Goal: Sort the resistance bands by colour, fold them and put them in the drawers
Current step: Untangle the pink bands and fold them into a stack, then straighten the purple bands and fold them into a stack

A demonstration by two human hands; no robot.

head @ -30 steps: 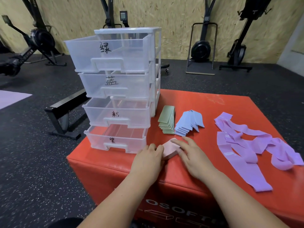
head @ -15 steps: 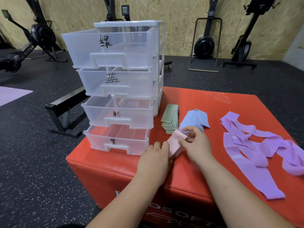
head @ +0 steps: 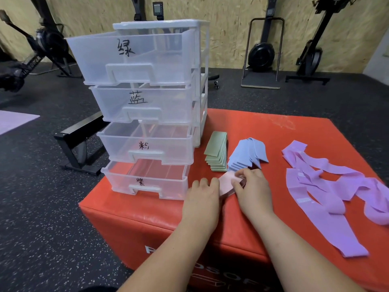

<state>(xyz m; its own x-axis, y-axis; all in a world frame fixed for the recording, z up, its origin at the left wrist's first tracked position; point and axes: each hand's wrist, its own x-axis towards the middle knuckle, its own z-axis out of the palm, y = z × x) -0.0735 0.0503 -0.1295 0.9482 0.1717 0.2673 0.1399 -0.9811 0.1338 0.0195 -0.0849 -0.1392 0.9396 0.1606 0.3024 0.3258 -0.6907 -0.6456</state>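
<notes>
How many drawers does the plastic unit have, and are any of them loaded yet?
4, stacked and pulled open: top drawer, second drawer, third drawer, bottom drawer. No bands show through their clear walls; back corners may be hidden.

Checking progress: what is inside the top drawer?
Through the top drawer's clear front no bands show; the green bands sit stacked on the red box. Its far back corner is unclear.
</notes>
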